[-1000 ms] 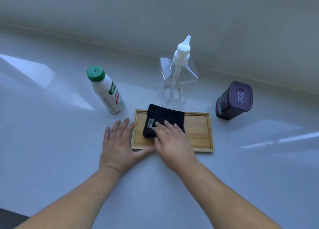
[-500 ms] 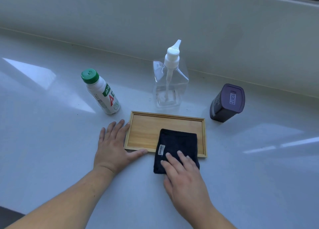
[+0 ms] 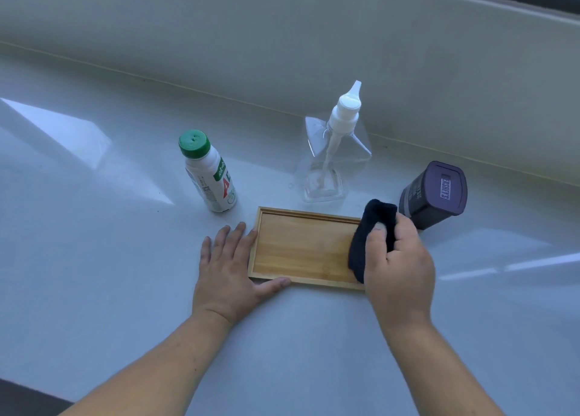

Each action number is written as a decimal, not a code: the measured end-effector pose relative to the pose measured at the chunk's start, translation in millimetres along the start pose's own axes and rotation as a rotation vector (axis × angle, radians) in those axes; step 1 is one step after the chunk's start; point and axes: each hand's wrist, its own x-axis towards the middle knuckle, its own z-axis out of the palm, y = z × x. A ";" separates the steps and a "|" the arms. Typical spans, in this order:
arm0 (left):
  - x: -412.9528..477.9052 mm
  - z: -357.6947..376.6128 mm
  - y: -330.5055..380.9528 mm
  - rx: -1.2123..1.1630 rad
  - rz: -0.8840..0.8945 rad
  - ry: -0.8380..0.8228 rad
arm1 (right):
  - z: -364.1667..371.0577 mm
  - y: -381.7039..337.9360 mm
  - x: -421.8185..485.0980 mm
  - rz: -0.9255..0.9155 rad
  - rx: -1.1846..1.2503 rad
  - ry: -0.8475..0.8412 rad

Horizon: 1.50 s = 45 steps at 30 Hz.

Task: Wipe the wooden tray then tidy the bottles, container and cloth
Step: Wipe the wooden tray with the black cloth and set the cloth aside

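A wooden tray (image 3: 301, 246) lies flat on the pale counter in front of me. My left hand (image 3: 230, 271) rests flat on the counter against the tray's left edge, thumb along its front rim. My right hand (image 3: 397, 265) grips a bunched dark cloth (image 3: 368, 232) over the tray's right end, hiding that end. Behind the tray stand a white bottle with a green cap (image 3: 208, 172) at the left, a clear pump bottle (image 3: 334, 152) in the middle and a dark purple lidded container (image 3: 434, 194) at the right.
The pale counter (image 3: 94, 258) runs back to a low wall ledge (image 3: 282, 54). A dark edge shows at the bottom left corner (image 3: 28, 397). Bright sun patches lie on the counter at the left and right.
The cloth lay flat under my right hand, first on the tray, then over its front edge. Now it is bunched in my right hand at the tray's right end. My left hand stayed put.
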 end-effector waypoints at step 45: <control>1.0 6.0 -3.5 0.042 -0.002 0.007 | 14.6 44.4 -192.1 -0.692 -0.592 -0.490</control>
